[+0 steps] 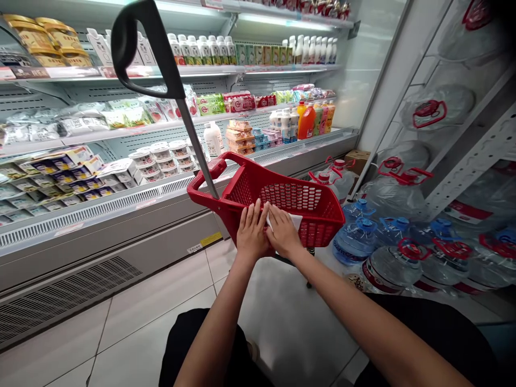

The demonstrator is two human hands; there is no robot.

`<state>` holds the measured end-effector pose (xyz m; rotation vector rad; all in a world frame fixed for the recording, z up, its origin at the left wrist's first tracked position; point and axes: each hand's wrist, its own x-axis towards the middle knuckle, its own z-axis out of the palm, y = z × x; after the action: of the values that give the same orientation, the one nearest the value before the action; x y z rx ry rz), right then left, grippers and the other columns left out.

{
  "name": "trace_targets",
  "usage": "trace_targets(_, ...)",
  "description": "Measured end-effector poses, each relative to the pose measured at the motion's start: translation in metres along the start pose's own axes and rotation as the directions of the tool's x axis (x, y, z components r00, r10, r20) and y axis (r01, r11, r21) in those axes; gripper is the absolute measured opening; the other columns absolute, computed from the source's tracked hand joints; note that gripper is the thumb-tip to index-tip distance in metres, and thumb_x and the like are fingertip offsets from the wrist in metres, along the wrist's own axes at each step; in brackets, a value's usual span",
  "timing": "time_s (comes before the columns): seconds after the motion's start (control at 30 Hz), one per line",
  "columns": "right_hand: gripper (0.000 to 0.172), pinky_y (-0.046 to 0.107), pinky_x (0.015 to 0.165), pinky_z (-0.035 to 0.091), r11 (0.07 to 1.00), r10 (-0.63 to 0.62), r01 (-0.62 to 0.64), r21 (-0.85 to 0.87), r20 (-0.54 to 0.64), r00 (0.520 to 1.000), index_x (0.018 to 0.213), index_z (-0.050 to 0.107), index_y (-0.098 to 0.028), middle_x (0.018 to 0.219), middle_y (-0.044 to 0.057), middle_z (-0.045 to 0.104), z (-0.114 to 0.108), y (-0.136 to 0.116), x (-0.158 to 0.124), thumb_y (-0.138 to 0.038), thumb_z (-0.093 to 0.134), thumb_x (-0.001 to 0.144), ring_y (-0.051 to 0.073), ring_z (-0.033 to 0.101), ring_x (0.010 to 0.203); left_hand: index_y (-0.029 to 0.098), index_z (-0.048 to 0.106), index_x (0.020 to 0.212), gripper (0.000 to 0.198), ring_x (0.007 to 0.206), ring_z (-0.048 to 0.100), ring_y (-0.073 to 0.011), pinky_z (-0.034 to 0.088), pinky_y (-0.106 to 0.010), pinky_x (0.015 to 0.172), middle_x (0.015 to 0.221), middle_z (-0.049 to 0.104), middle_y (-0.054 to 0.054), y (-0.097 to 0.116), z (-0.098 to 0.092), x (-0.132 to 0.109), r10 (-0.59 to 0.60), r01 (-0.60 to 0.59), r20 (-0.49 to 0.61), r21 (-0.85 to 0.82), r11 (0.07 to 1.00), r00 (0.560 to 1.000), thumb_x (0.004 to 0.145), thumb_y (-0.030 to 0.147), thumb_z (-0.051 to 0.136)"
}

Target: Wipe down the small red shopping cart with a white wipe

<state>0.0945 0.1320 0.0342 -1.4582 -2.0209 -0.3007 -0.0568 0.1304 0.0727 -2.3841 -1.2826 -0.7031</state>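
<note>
A red plastic shopping basket [324, 215] with slotted walls stands in front of me, its black pull handle [173, 67] raised on a grey pole. My left hand [253, 230] lies against the near wall, fingers stretched out over the rim. Beside it, touching it, my right hand [284, 228] presses a white cloth [296, 221] onto the basket's near rim. Part of the cloth is hidden under that hand; whether it is cloth or paper is hard to tell. Through the slots, no goods show in the visible part of the basket.
A chilled display case [169, 215] with cartons, bottles and tubs runs behind the basket. Large water jugs [397, 266] crowd the floor at right, below a white metal rack [479, 140] holding more. Pale floor tiles [153, 314] lie below.
</note>
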Motion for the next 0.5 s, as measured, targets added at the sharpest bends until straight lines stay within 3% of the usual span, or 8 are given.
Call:
trace_targets(0.07,0.068,0.046,0.129,0.026,0.999,-0.027,0.027,0.023,0.004,1.000,0.166,0.028,-0.012,0.169,0.010,0.036,-0.003,0.007,-0.003,-0.021,0.038,0.099,0.025,0.033,0.155,0.023,0.022,0.169,0.089,0.162,0.022,-0.0243,0.005,-0.046,0.135,0.175,0.020,-0.005,-0.008,-0.003,0.001,0.012,-0.012,-0.007,0.005,1.000,1.000,0.087,0.020,0.059)
trace_targets(0.17,0.068,0.046,0.128,0.029,1.000,-0.008,0.008,0.013,0.008,1.000,0.165,0.030,-0.019,0.164,0.007,0.045,-0.017,0.050,-0.029,-0.020,0.038,0.098,0.024,0.042,0.148,0.029,0.031,0.166,0.091,0.162,0.019,-0.0281,0.004,-0.053,0.134,0.176,0.018,-0.004,-0.021,-0.010,0.003,-0.041,0.042,-0.042,0.026,0.999,0.998,0.082,0.014,0.062)
trace_targets(0.3,0.061,0.051,0.127,0.030,0.990,0.123,-0.124,-0.068,-0.019,0.992,0.161,0.039,-0.021,0.156,0.008,0.054,-0.040,0.127,-0.080,-0.023,0.035,0.100,0.025,0.050,0.141,0.024,0.047,0.158,0.081,0.161,0.023,-0.0348,0.010,-0.056,0.133,0.172,0.032,-0.011,-0.024,-0.016,0.005,-0.091,0.093,-0.044,0.044,0.995,0.995,0.080,0.014,0.066)
trace_targets(0.37,0.059,0.054,0.124,0.033,0.963,0.245,-0.254,-0.090,-0.097,0.965,0.159,0.042,-0.020,0.151,0.011,0.058,-0.045,0.152,-0.098,-0.025,0.032,0.102,0.027,0.051,0.140,0.022,0.051,0.156,0.079,0.159,0.027,-0.0369,0.015,-0.056,0.133,0.169,0.037,-0.012,-0.019,-0.017,0.005,-0.088,0.090,-0.037,0.035,0.995,0.995,0.079,0.015,0.069)
trace_targets(0.43,0.059,0.056,0.124,0.034,0.933,0.333,-0.350,-0.087,-0.163,0.929,0.160,0.041,-0.018,0.152,0.013,0.057,-0.043,0.160,-0.104,-0.026,0.030,0.102,0.028,0.049,0.143,0.023,0.050,0.156,0.081,0.158,0.029,-0.0380,0.017,-0.056,0.132,0.168,0.038,-0.012,-0.014,-0.017,0.006,-0.082,0.083,-0.038,0.026,0.996,0.996,0.078,0.016,0.070)
trace_targets(0.5,0.060,0.056,0.125,0.031,0.926,0.351,-0.369,-0.076,-0.182,0.919,0.161,0.038,-0.016,0.156,0.014,0.053,-0.037,0.145,-0.095,-0.027,0.029,0.103,0.029,0.044,0.148,0.023,0.046,0.158,0.085,0.157,0.030,-0.0384,0.019,-0.057,0.132,0.168,0.038,-0.011,-0.009,-0.018,0.006,-0.071,0.072,-0.040,0.028,0.997,0.997,0.077,0.016,0.070)
